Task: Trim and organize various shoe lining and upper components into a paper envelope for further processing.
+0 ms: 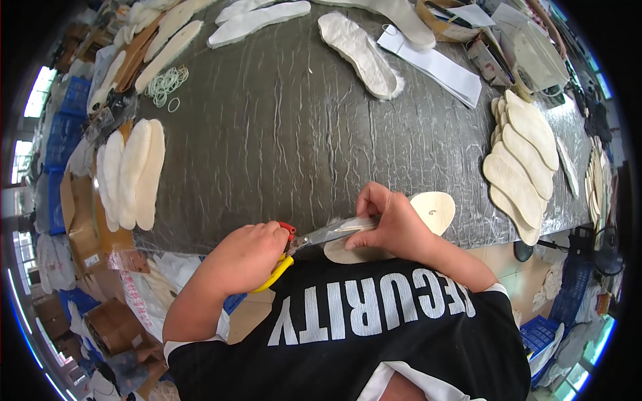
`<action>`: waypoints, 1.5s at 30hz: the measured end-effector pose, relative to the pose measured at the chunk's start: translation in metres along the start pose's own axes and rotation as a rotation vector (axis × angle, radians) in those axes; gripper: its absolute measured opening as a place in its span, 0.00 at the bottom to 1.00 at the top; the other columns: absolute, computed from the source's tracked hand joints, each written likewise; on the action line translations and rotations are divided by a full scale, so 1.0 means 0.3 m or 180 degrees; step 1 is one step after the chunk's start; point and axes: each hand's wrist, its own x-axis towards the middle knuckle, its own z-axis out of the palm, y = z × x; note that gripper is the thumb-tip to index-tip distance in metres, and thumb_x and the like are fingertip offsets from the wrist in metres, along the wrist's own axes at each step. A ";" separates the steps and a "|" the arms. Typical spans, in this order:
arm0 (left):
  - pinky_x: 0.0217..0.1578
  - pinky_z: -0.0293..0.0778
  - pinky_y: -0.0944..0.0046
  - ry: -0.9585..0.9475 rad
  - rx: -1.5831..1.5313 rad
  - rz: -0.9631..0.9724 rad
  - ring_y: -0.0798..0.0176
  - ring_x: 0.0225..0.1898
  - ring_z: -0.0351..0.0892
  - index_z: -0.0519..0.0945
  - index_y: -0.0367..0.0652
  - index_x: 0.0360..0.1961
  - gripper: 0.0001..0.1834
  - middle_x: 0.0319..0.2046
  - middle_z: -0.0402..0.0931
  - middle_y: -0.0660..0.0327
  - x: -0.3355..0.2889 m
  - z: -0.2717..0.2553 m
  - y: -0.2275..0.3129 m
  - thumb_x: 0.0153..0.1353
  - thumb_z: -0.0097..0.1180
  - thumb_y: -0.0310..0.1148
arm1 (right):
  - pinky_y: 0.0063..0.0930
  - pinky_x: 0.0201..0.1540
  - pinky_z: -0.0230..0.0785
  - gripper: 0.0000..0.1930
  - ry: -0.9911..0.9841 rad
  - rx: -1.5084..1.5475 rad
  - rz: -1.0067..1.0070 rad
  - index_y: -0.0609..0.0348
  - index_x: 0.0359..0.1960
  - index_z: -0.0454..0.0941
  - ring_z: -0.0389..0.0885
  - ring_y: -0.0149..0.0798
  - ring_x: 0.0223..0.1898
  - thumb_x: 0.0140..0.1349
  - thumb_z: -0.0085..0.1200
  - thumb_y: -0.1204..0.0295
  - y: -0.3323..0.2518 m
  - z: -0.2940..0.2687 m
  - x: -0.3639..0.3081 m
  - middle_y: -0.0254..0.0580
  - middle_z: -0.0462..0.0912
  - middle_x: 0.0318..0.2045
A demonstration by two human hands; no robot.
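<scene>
My left hand (247, 257) is closed round the red and yellow handles of a pair of scissors (309, 240), whose blades point right. At the blade tips my right hand (396, 226) is closed, its thumb and fingers curled in a pinch. What lies between those fingers is hidden; a thin whitish piece shows along the blades. Under my right hand lies a cream insole (433, 208), at the near table edge, with a small dark mark on its right end. Its left end shows below the blades.
Stacked cream insoles (520, 160) lie at the right, with fluffy insoles (137, 175) at the left. Farther back are a loose fluffy insole (358, 57), white paper strips (435, 68), rubber bands (166, 83) and a cluttered box (491, 59). The dark table (267, 147) has a wrinkled covering.
</scene>
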 end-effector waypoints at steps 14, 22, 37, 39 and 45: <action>0.33 0.71 0.55 -0.0042 -0.0115 0.0063 0.48 0.33 0.75 0.73 0.34 0.29 0.09 0.28 0.73 0.51 -0.008 -0.011 0.008 0.52 0.54 0.31 | 0.26 0.31 0.69 0.28 0.0052 -0.0086 -0.0293 0.58 0.33 0.62 0.74 0.32 0.26 0.37 0.72 0.67 -0.011 0.013 -0.015 0.38 0.74 0.25; 0.32 0.70 0.55 -0.0175 -0.1080 0.0263 0.47 0.33 0.75 0.71 0.33 0.31 0.12 0.29 0.73 0.51 -0.007 0.001 -0.032 0.55 0.57 0.33 | 0.18 0.34 0.67 0.32 0.0154 0.0272 -0.0047 0.57 0.39 0.61 0.72 0.23 0.31 0.37 0.73 0.71 -0.030 -0.006 -0.019 0.32 0.73 0.27; 0.42 0.67 0.56 0.0739 -0.0378 -0.0003 0.45 0.41 0.70 0.68 0.32 0.38 0.21 0.36 0.69 0.48 -0.043 0.008 0.024 0.50 0.60 0.36 | 0.27 0.30 0.68 0.10 0.0068 -0.0123 -0.0888 0.62 0.31 0.78 0.77 0.40 0.29 0.45 0.63 0.79 -0.042 -0.027 -0.014 0.41 0.78 0.26; 0.43 0.67 0.56 0.0855 -0.0197 -0.0039 0.45 0.41 0.70 0.68 0.31 0.37 0.21 0.36 0.70 0.47 -0.039 0.013 0.033 0.50 0.60 0.36 | 0.27 0.30 0.68 0.10 0.0076 -0.0027 -0.0843 0.62 0.31 0.78 0.77 0.39 0.29 0.45 0.63 0.79 -0.041 -0.027 -0.016 0.40 0.79 0.27; 0.42 0.67 0.56 0.0854 -0.0189 0.0005 0.46 0.40 0.71 0.69 0.31 0.35 0.18 0.34 0.70 0.49 -0.027 0.024 0.050 0.51 0.59 0.35 | 0.28 0.32 0.69 0.08 0.0124 -0.0059 -0.1067 0.63 0.28 0.79 0.76 0.37 0.29 0.44 0.63 0.79 -0.035 -0.024 -0.013 0.40 0.80 0.27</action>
